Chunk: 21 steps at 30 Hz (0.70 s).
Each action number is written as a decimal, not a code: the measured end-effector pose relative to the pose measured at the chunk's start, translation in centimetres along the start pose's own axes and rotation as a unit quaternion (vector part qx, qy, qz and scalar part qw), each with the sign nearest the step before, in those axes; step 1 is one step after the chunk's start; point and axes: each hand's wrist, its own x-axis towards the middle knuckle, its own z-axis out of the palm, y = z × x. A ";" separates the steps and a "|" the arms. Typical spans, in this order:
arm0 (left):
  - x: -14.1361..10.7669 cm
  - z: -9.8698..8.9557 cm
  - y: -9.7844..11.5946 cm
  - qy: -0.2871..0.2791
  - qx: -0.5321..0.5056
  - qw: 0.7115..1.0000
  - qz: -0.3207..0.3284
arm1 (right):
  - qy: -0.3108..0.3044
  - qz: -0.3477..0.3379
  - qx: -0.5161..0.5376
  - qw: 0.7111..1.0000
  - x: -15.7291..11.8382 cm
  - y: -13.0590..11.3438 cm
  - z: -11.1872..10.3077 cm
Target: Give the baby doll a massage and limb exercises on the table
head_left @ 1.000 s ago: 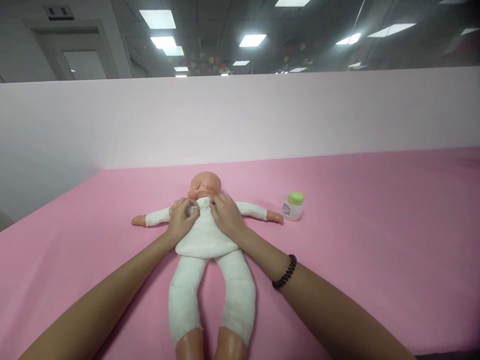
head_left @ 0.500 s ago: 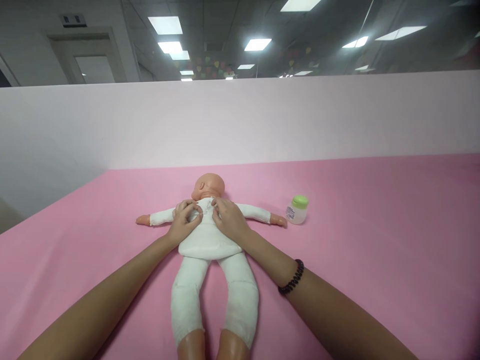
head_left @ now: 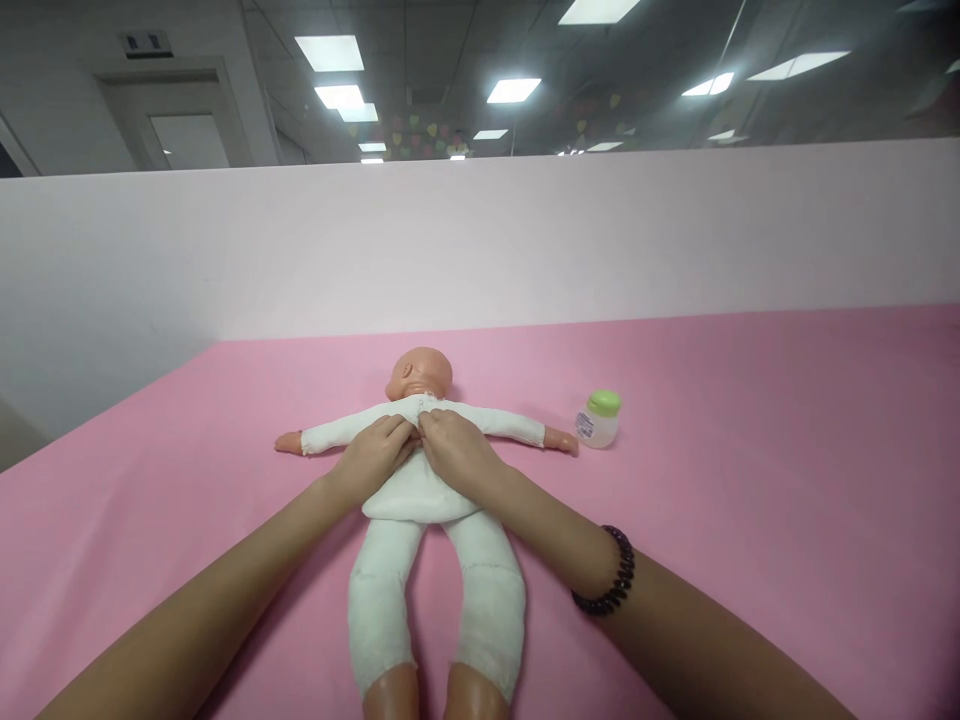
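Observation:
A baby doll (head_left: 420, 490) lies face down, its head turned to the left and its arms stretched out sideways. It has a white cloth body and bare plastic head, hands and lower legs. On the left of its upper back rests my left hand (head_left: 379, 452), fingers curled in toward the middle. My right hand (head_left: 456, 448) is closed beside it, its fingertips bent down at the spine line. The two hands meet there, and both seem to pinch the white cloth; the fingertips are partly hidden.
A small clear jar (head_left: 598, 425) with a green lid stands at the doll's right-side hand. Pink cloth (head_left: 712, 500) covers the table. A white panel (head_left: 480, 250) rises behind it, with a door and ceiling lights beyond. A black coil band (head_left: 611, 580) circles my right wrist.
Both hands have slid slightly down the doll's back and drawn together at its middle. My left fingers, spread over the shoulder before, are now curled in.

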 end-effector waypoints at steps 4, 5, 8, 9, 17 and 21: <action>-0.6 -0.6 -0.6 -0.030 -0.049 0.998 0.034 | -0.058 -0.011 0.031 0.998 -0.8 -0.4 -2.1; -0.7 -0.8 -0.7 -0.038 -0.064 0.996 0.045 | -0.079 -0.016 0.048 0.996 -1.0 -0.3 -2.5; -0.8 -1.1 -0.7 -0.053 -0.103 0.991 0.067 | -0.079 -0.028 0.118 0.989 -1.3 0.6 -2.2; -0.7 -1.1 -0.7 -0.056 -0.111 0.990 0.069 | -0.048 -0.028 0.139 0.989 -1.3 0.9 -1.5; -0.5 -1.6 0.4 -0.066 -0.091 0.993 0.045 | -0.021 -0.011 0.181 0.983 -1.4 1.4 1.0; -0.4 -2.4 2.3 -0.088 -0.058 0.994 0.011 | 0.024 -0.006 0.188 0.982 -1.8 2.2 0.3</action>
